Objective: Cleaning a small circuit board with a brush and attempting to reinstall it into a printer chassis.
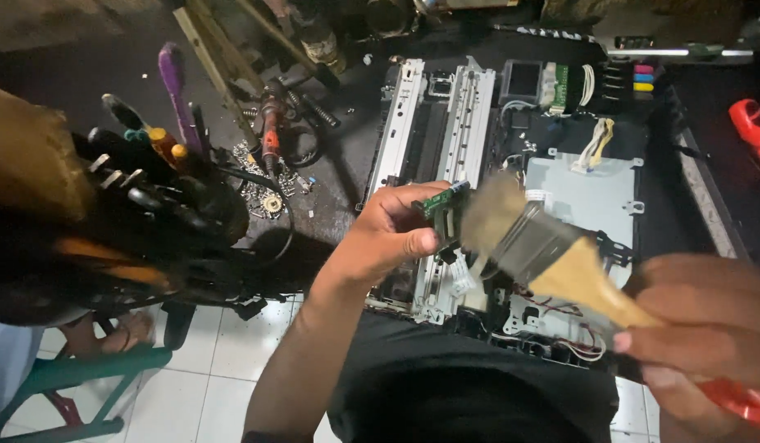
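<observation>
Left hand (388, 234) reaches in from lower centre and pinches a small green circuit board (442, 205) between thumb and curled fingers, holding it up above the opened printer (511, 189). Right hand (708, 324), at the lower right edge and close to the camera, is closed around the wooden handle of a flat paintbrush (532, 246); the fingers wrap the handle and a red end shows below the palm. Brush bristles are pale and blurred, and they meet the right edge of the green board. Metal ferrule sits between bristles and handle.

Printer lies cover-off on a dark surface, directly beneath both hands. Visible inside: two long silver rails (437, 123) running away from the camera, a grey metal plate (585, 197) on the right half, white ribbon cables, thin red wires along the near edge, and a row of coloured ink tank caps (644, 78) at the far right corner.

Left of the printer: a holder of screwdrivers (163, 164) with purple, orange and dark handles, close to the lens and partly out of focus. Just beyond it, a scatter of screws and small gears (261, 197) lies on the dark surface. A red tool (753, 127) lies at the far right edge, well apart from the hands. White floor tiles (224, 361) and a green stool frame (77, 377) show at the lower left.
</observation>
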